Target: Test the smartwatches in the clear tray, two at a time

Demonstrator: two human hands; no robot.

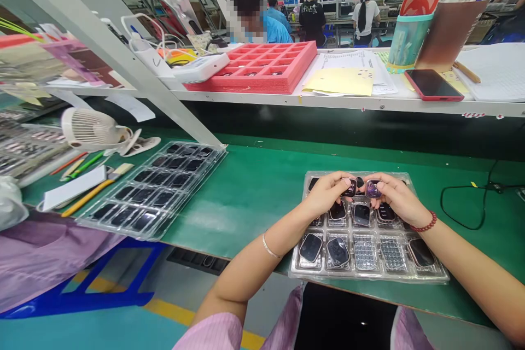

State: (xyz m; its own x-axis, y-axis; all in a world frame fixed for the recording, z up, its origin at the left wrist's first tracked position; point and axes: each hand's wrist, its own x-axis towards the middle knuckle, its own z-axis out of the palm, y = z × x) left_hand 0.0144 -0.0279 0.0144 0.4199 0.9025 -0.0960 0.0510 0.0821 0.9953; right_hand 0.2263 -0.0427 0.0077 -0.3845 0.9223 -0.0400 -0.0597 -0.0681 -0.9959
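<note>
A clear plastic tray (435,276) lies at the near edge of the green bench, its pockets holding several dark smartwatch bodies; two front pockets show only a ribbed bottom. My left hand (328,192) is closed over the tray's far row, pinching a watch body with a lit screen (350,188). My right hand (396,197) is closed on another watch body with a purple lit screen (373,188). The two watches are held side by side, almost touching, just above the tray.
A second clear tray (88,220) full of watch bodies sits at the left, near pencils, a brush and a small white fan (88,128). The raised shelf holds a red foam tray (266,68), papers, a red phone (432,85) and a cup. A black cable (471,197) lies right. People work behind.
</note>
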